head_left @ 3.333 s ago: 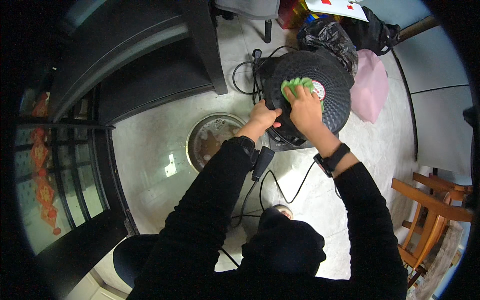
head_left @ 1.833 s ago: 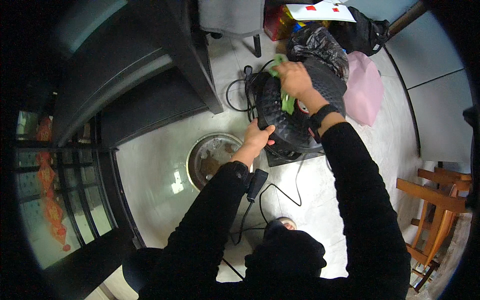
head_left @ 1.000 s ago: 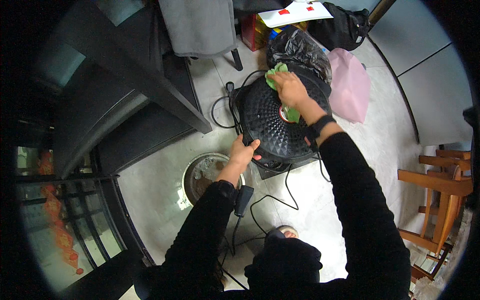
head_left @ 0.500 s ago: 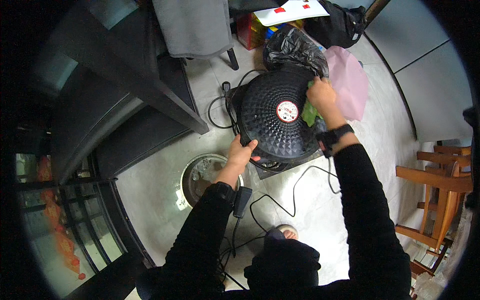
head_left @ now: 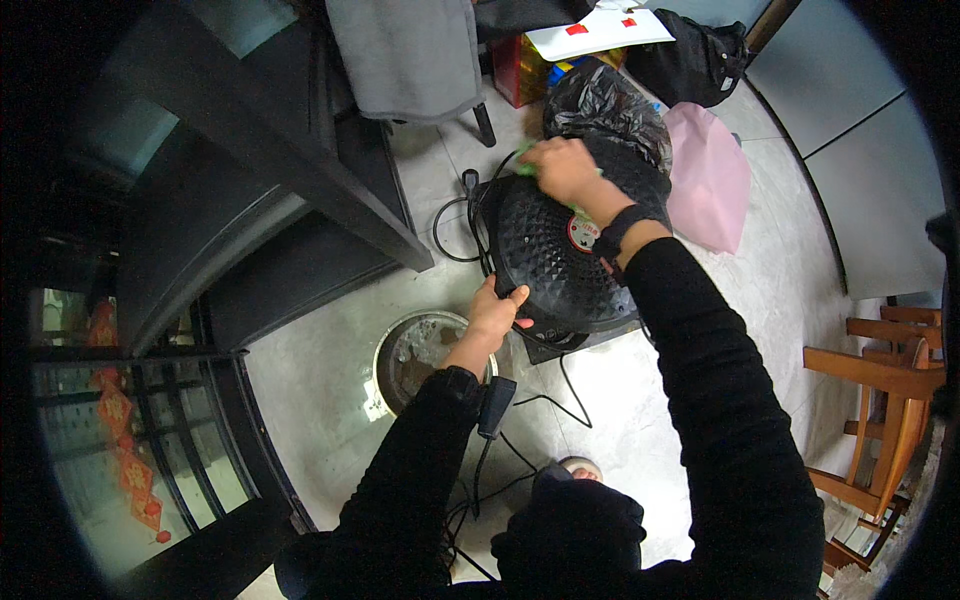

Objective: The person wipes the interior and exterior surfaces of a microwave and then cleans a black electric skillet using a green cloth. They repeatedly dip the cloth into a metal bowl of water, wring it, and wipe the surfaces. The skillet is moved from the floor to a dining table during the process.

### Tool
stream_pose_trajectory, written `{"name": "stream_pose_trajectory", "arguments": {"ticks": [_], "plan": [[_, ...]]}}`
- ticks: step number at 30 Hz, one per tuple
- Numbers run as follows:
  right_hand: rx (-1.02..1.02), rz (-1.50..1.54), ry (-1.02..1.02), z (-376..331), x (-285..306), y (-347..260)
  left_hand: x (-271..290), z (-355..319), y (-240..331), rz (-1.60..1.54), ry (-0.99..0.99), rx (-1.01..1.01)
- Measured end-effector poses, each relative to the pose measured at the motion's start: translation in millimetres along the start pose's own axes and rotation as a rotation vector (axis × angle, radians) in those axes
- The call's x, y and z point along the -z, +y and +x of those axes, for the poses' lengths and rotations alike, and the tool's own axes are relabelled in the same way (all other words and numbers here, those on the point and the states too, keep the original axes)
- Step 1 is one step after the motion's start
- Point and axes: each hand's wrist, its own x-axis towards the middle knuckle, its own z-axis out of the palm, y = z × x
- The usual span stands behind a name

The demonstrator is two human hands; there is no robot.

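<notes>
A round black disc with a faceted surface and a red-and-white label (head_left: 583, 233) in its middle, like an electric griddle's lid (head_left: 560, 290), rests tilted over a dark base on the floor. My left hand (head_left: 497, 312) grips its near left rim, thumb on top. My right hand (head_left: 567, 175) is on its far left part, fingers closed on a green cloth (head_left: 526, 158) and pressing it near the rim. Most of the cloth is hidden under that hand. Left of the disc, close to my left forearm, stands a round metal basin (head_left: 379, 365) with cloudy water.
Black cables (head_left: 575, 405) and a black plug-like block (head_left: 496, 407) lie near my feet. Behind the disc are a black plastic bag (head_left: 600, 100) and a pink bag (head_left: 708, 180). Dark furniture (head_left: 300, 270) stands left, a wooden chair (head_left: 870, 400) right.
My right hand has swept the green cloth from the disc's right side across to its far left edge. My left hand keeps its hold on the rim.
</notes>
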Motion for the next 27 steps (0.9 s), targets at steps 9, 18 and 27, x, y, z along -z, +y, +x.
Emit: {"name": "stream_pose_trajectory", "arguments": {"ticks": [9,18,27], "plan": [[-0.509,-0.035,-0.040,-16,-8,31,-1,-1,2,-0.005,0.013,-0.007],[-0.335,0.187,0.058,-15,-16,79,0,0,3,-0.014,0.013,-0.003],[-0.435,-0.027,0.152,-153,4,102,2,9,-5,-0.033,-0.005,-0.030]]}}
